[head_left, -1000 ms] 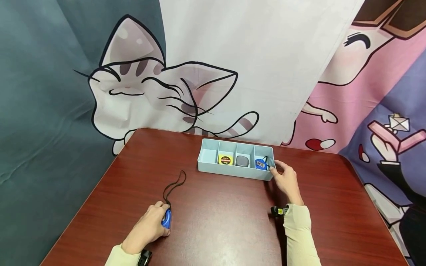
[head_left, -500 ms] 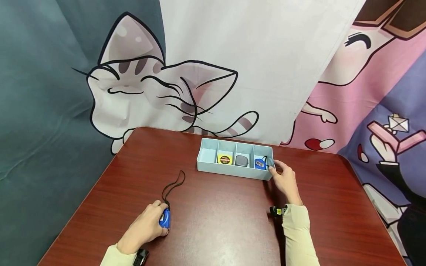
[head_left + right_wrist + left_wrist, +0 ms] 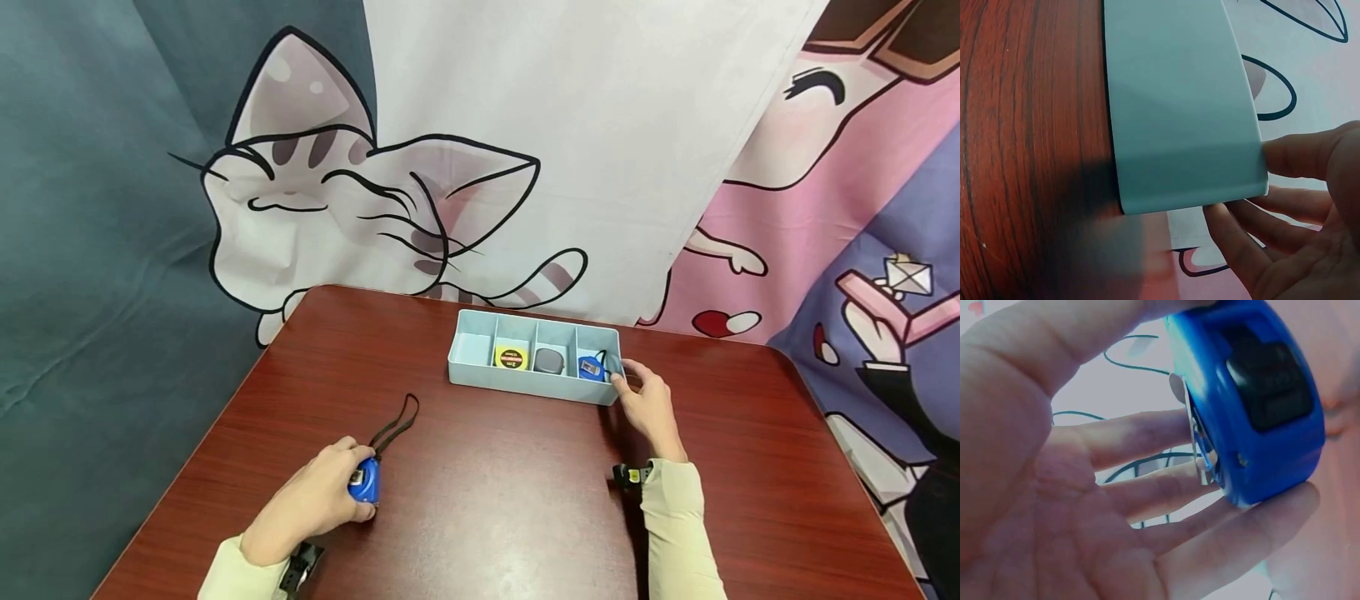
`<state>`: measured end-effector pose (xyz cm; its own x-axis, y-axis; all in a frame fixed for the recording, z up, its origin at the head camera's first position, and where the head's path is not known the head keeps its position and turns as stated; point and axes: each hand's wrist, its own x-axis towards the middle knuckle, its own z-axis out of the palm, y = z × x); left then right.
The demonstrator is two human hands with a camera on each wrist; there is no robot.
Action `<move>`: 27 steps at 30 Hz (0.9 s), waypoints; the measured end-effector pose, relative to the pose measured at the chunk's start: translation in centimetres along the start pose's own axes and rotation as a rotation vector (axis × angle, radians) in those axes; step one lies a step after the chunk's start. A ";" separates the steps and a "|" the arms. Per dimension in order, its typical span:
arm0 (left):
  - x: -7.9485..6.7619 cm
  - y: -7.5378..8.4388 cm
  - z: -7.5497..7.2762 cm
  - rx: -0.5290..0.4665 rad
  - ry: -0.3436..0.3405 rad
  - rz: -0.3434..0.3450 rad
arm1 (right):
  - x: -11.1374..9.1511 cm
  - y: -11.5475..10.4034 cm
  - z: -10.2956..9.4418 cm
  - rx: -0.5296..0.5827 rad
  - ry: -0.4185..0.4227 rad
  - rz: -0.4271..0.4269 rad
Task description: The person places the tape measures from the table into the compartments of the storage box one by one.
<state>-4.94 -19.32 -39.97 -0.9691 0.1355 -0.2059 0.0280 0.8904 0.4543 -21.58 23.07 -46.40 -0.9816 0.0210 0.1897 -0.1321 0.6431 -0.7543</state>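
My left hand grips a blue tape measure between thumb and fingers, at the left of the table. Its dark wrist strap trails away toward the back. In the left wrist view the tape measure's black button and metal belt clip show. My right hand holds the right end of a pale blue divided box, thumb at the front rim corner and fingers against the end wall. Inside lie a yellow tape measure, a grey rounded one and a blue one, each in its own compartment.
The box's leftmost compartment holds nothing. The reddish-brown wooden table runs back to a hanging cloth printed with cartoon animals, close behind the box. At the lower right edge a dark object shows beside the table.
My left hand has lifted the blue tape measure slightly and shifted it a little left and back, its strap following. The right hand stays at the box's end.
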 end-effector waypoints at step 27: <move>0.8 1.6 -5.9 0.067 -0.036 0.132 | -0.4 -0.3 0.2 0.004 -0.025 0.001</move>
<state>-7.15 -20.34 -34.34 -0.9467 0.2676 -0.1795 0.1721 0.8907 0.4207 -21.20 22.73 -46.38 -0.9848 0.0023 0.1736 -0.1320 0.6397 -0.7572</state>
